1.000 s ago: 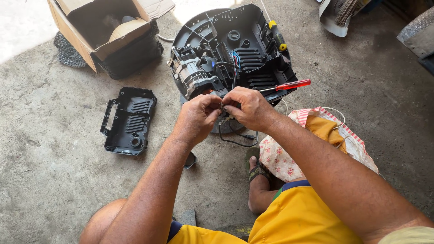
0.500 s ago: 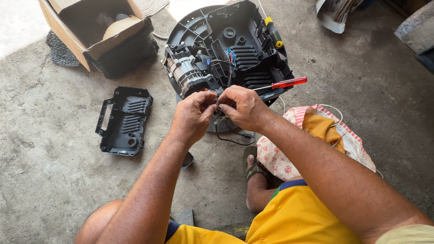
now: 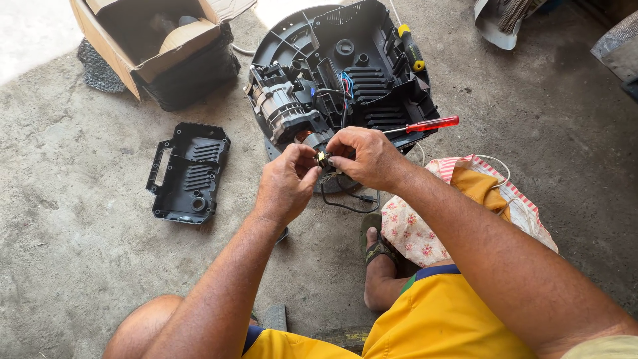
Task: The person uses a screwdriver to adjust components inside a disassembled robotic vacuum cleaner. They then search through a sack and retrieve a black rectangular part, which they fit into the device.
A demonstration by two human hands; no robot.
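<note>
A concrete floor [image 3: 80,266] is seen from above, with a person seated on it in yellow shorts. Both hands are raised together in the middle of the view. A small dark part [image 3: 323,158] with a bright yellow spot is pinched between the fingertips of the left hand [image 3: 287,181] and the right hand [image 3: 364,157], both closed narrowly upon it. What the part is cannot be told, as most of it is hidden by the fingers. Thin black wires [image 3: 345,203] hang down from it to the floor.

Just beyond the hands an opened black plastic machine housing [image 3: 359,60] is set on the floor, with a grey motor [image 3: 282,110] exposed at its left side and red and blue wires inside. A red-handled screwdriver [image 3: 428,123] is laid across its near edge, and a yellow-and-black-handled tool [image 3: 411,48] rests at its far side. A separate black vented cover [image 3: 187,171] lies to the left, well apart. A cardboard box [image 3: 149,40] stands at the upper left. A flowered cloth bag [image 3: 465,206] lies beside a sandalled foot [image 3: 380,256].
</note>
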